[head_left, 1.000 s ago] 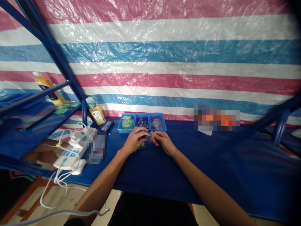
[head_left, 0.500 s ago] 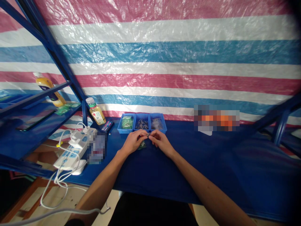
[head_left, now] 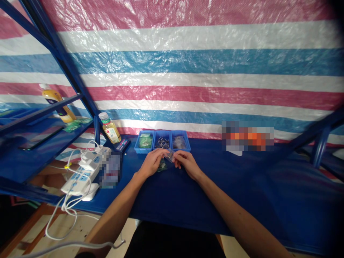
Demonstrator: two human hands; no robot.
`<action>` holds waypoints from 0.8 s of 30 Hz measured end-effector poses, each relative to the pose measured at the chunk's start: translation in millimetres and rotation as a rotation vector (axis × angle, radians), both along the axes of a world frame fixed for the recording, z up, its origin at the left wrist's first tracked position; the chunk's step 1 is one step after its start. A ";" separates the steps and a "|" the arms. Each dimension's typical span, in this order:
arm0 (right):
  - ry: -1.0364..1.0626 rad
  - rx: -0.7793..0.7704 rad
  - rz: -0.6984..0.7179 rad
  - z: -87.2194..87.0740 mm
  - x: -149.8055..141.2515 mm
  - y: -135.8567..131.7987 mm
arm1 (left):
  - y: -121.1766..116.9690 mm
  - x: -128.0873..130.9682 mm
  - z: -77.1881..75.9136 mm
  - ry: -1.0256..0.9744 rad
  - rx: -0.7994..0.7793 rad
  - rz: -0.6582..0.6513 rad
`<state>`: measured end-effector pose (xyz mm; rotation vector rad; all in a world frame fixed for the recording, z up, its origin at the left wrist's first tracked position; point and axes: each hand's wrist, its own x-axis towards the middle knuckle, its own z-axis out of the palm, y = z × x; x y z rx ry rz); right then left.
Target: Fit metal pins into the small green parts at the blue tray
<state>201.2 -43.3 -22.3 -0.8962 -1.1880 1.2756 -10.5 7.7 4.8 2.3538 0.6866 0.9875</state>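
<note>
Together, left hand (head_left: pixel 152 162) and right hand (head_left: pixel 187 163) angle inward, pinching small clear plastic bag (head_left: pixel 170 155).

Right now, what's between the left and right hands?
In the head view, a small clear plastic bag lies between the left hand and right hand, above a green packet.

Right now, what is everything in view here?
striped tarpaulin: one, pink, white, blue, behind table
table cover: one, dark blue, underneath
divided tray: one, blue, on table
green packets: several, left compartment
metal pins: many, silver, middle compartment
clear bags: several, right compartment
juice bottle: one, yellow, beside tray
power strip: one, white, left
phone: one, dark, left shelf
small clear bag: one, between hands
green packet: one, below hands
left hand: one, at the bag
right hand: one, at the bag
</note>
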 end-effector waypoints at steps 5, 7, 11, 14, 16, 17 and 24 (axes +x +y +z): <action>-0.001 -0.011 0.023 2.1 1.5 -0.5 | 0.2 2.2 -2.0 0.057 0.028 0.030; -0.006 -0.012 0.027 3.2 1.9 -1.2 | -0.6 2.7 -1.6 0.067 0.017 0.019; -0.028 0.003 0.019 2.5 1.9 -1.9 | -1.3 2.1 1.5 0.039 0.069 0.005; -0.005 0.008 0.015 0.1 0.7 -1.4 | -0.8 1.0 3.3 0.028 0.116 0.028; 0.008 0.003 0.014 -1.6 -0.2 -0.7 | -0.4 0.8 3.1 0.029 0.099 0.040; 0.000 0.002 0.014 -2.5 -0.6 -0.3 | -0.3 0.9 2.7 0.026 0.078 0.045; -0.105 0.007 0.006 -3.7 -0.4 0.1 | -1.0 2.3 1.1 0.064 -0.080 0.049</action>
